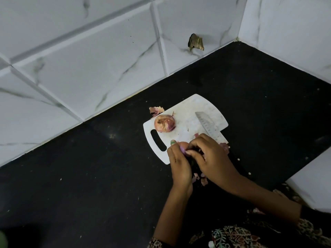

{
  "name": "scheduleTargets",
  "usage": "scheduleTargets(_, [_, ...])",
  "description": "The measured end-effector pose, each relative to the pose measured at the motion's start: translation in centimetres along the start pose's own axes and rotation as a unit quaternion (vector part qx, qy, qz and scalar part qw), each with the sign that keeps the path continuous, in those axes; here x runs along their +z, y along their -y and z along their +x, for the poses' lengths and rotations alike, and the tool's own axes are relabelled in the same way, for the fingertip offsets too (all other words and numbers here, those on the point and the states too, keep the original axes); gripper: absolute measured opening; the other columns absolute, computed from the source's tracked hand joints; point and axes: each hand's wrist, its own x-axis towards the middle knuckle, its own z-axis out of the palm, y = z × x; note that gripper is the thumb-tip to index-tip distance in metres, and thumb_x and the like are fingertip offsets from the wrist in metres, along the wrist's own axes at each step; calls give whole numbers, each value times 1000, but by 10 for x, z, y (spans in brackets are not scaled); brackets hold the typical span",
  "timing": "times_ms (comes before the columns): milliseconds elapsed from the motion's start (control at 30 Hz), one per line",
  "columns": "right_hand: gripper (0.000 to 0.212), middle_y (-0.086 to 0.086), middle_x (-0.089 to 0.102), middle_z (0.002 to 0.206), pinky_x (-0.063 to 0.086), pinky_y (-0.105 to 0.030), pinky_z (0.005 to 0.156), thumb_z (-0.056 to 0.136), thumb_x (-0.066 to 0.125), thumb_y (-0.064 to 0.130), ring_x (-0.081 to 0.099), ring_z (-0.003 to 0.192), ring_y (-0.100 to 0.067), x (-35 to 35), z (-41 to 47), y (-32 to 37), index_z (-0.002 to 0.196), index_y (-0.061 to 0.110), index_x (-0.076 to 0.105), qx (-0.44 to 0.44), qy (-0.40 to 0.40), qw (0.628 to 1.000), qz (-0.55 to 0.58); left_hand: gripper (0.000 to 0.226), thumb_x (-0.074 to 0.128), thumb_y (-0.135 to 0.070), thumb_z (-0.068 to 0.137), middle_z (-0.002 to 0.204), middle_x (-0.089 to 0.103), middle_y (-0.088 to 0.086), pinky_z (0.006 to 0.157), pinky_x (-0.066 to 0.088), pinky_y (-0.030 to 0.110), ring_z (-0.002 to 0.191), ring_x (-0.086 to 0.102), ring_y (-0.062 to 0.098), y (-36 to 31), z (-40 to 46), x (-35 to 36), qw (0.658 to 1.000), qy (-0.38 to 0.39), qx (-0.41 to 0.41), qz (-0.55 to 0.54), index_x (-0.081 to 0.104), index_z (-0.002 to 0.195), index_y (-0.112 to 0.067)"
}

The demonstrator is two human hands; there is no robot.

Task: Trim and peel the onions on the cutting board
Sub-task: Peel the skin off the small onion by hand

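An onion (183, 146) is sitting cupped in the left hand (179, 162), over the near edge of the board (186, 120). The right hand (212, 156) is pinching its skin from the right. A second onion (164, 125) is lying on the board, beyond both hands, nearer the left. The knife (208, 126) is resting right.

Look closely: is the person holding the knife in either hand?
No: the knife lies on the cutting board, while both hands work on an onion.
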Motion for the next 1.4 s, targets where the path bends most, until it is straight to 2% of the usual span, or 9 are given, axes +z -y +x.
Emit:
scheduleTargets(267, [7,-1,67,84,56,-39,78,91,59,9,67,81,-16,-23,20,-19,89,16,59,190,-30,977,90,48,30,-51,99,101,66,13,84,49,33,97,63,22,-5,-1,-5,995,20,-92,-30,59,105,-13])
scheduleTargets(367, [21,13,68,92,53,-18,82,88,59,4,65,87,0,-32,22,-13,95,22,68,172,57,977,108,44,28,-48,100,95,59,12,87,46,37,94,58,22,-3,-2,-4,998,23,-50,3,54,93,-13])
scheduleTargets(433, [19,16,68,94,50,-11,78,84,67,17,63,89,4,-33,23,-3,102,22,70,161,107,973,124,44,27,-47,99,85,51,11,82,45,36,85,52,22,-1,-2,-4,999,34,-5,26,47,87,-10])
scheduleTargets(500, [25,13,68,94,50,-13,77,78,74,27,64,88,2,-33,22,4,102,23,70,145,124,976,109,39,31,-46,90,82,46,10,74,44,31,79,47,19,-3,-2,-4,999,43,22,22,44,84,-10])
scheduleTargets(700, [21,9,70,86,50,-11,73,75,76,14,65,82,2,-35,25,7,96,16,73,116,120,979,116,51,35,-59,67,80,48,12,70,43,36,77,49,22,-3,1,-7,998,55,26,15,45,79,-10])
scheduleTargets(933, [22,6,72,82,54,-16,70,70,79,22,66,77,-1,-33,24,10,90,16,73,117,116,979,123,42,35,-51,74,78,45,11,70,40,37,74,44,21,-6,0,-9,997,60,44,32,42,74,-10])
scheduleTargets(1033, [20,6,72,81,53,-14,68,70,79,19,66,75,-1,-35,27,12,88,16,73,115,134,976,127,28,31,-29,92,75,45,8,68,41,35,74,44,21,-8,-2,-9,996,64,46,42,41,75,-9])
scheduleTargets(1200, [13,4,72,77,55,-21,72,71,70,7,67,75,-4,-36,30,1,80,15,75,131,88,982,107,32,28,-24,100,82,53,5,74,44,34,78,51,17,-8,-2,-9,995,60,44,72,51,83,-11])
scheduleTargets(1400, [18,10,71,81,49,-10,68,71,79,18,66,77,2,-35,27,8,88,18,74,112,131,977,129,36,27,-28,100,77,48,10,72,42,37,76,48,22,-9,1,-11,997,41,15,70,44,74,-10])
